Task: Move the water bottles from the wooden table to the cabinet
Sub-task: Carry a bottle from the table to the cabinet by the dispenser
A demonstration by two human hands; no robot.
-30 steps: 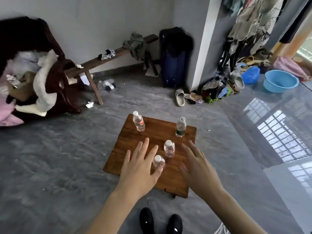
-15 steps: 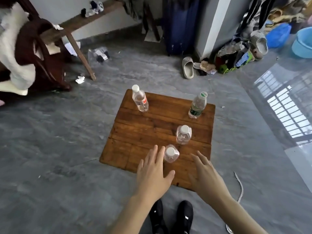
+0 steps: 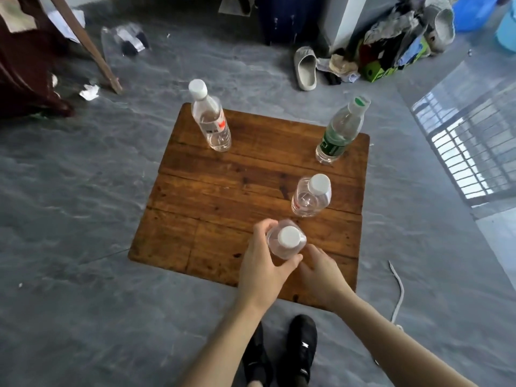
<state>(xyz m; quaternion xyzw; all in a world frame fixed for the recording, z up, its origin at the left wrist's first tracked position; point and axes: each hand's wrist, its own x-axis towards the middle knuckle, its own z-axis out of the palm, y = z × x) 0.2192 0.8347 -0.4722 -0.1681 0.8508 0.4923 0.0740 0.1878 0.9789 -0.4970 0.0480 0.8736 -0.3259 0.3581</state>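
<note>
1. Soft daylight reaches me from my right, mirroring a barred window as glare on the glossy grey tiled floor [image 3: 460, 152].
2. Shadows stay faint.
3. Edges bend and blur slightly.

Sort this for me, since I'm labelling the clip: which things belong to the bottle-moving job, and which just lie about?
Job:
brown wooden table
red-labelled clear bottle
green-labelled clear bottle
short clear bottle, white cap
nearest clear bottle, gripped by the left hand; right hand beside it

Lying about:
grey slipper
white cord
blue basin
</note>
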